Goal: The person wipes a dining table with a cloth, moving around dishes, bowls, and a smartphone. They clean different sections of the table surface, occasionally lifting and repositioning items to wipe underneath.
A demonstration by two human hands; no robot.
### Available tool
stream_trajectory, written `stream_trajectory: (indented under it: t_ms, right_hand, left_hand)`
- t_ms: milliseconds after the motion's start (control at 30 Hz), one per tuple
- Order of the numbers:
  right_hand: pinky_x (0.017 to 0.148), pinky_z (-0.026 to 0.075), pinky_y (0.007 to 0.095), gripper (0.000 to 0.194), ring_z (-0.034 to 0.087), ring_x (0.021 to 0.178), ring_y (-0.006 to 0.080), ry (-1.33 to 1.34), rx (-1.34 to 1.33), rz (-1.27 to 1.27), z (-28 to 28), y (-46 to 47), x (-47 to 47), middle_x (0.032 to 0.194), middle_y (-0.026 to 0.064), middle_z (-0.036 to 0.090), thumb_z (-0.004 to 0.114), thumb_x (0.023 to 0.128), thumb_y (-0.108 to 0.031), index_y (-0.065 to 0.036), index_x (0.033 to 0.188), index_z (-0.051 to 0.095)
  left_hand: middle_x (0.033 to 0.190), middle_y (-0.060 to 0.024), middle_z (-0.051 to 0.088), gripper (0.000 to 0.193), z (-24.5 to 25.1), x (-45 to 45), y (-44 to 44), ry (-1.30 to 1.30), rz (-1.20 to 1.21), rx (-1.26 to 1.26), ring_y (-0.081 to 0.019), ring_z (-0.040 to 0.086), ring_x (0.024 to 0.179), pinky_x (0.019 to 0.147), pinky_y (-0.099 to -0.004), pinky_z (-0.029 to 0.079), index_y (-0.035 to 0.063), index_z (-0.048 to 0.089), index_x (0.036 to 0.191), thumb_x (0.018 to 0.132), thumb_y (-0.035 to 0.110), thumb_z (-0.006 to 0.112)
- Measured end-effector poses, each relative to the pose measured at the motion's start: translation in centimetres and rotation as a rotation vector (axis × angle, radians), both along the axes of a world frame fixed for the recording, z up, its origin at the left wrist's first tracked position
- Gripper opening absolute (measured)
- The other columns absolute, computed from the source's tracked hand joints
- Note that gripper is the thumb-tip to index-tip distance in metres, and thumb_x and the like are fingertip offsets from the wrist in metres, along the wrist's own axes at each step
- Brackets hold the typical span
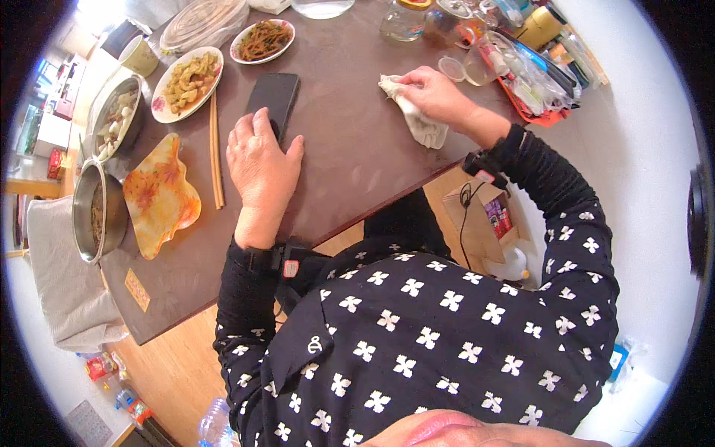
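My left hand (260,159) lies palm down over the lower part of a black smartphone (277,92), fingers forward and thumb spread to the right. Most of the phone's near end is hidden under it. A pair of wooden chopsticks (215,156) lies just left of that hand. On the right side of the brown table (341,145), my right hand (433,96) pinches a crumpled white cloth (428,132) between thumb and fingers. The cloth rests on the tabletop, its loose end trailing towards the near edge.
At left stand a plate of yellowish food (192,84), a small plate of shredded food (262,42), two metal bowls (124,131), a paper cup (138,57) and a wavy orange dish (162,195). Glass jars (403,25) and a cluttered red tray (539,118) occupy the far right.
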State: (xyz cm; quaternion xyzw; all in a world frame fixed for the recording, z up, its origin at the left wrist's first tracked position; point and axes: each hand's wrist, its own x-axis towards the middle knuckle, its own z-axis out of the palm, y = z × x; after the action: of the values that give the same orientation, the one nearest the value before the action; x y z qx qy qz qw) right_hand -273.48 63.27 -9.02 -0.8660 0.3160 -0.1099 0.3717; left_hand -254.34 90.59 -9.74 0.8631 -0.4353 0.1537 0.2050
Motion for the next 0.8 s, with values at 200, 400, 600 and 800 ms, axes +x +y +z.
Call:
stream_trajectory:
  t_ms: [200,400,600,800]
  right_hand:
    - [0.119,0.034,0.0542,0.072,0.04,0.139,0.0462,0.021,-0.323,0.34,-0.5,1.7,0.1,0.144,0.0253,0.052,0.074,0.089,-0.044,-0.004,0.146,0.056]
    - [0.121,0.035,0.0495,0.094,0.037,0.144,0.0444,0.307,-0.325,0.637,3.4,0.5,0.3,0.153,0.026,0.046,0.075,0.084,-0.057,0.0,0.153,0.046]
    - [0.095,0.055,0.0426,0.065,0.07,0.107,0.0357,0.48,-0.285,0.645,6.4,-1.2,4.5,0.117,0.0211,0.074,0.072,0.089,-0.057,0.0,0.12,0.073]
    - [0.081,0.056,0.0474,0.062,0.072,0.092,0.0371,0.445,-0.511,0.585,6.8,-2.5,7.6,0.094,0.021,0.076,0.069,0.092,-0.059,0.002,0.103,0.075]
  left_hand:
    - [0.132,-0.0171,0.061,0.066,0.1,0.0,-0.1,0.01,-0.008,0.016,-0.0368,0.057,0.124,0.106,-0.0477,0.046,0.0041,0.059,0.135,0.081,0.033,0.084]
    - [0.133,-0.0165,0.061,0.066,0.3,0.0,-0.2,0.02,0.023,0.034,-0.0362,0.057,0.125,0.107,-0.0471,0.046,0.0036,0.06,0.135,0.081,0.033,0.084]
    - [0.131,-0.0165,0.061,0.066,0.3,0.2,-0.1,0.03,0.009,0.008,-0.0367,0.057,0.124,0.107,-0.0469,0.046,0.0031,0.061,0.134,0.08,0.033,0.084]
    - [0.13,-0.0176,0.061,0.068,0.5,0.4,0.0,0.028,0.004,-0.013,-0.0368,0.057,0.123,0.107,-0.0471,0.046,0.0018,0.061,0.134,0.079,0.033,0.085]
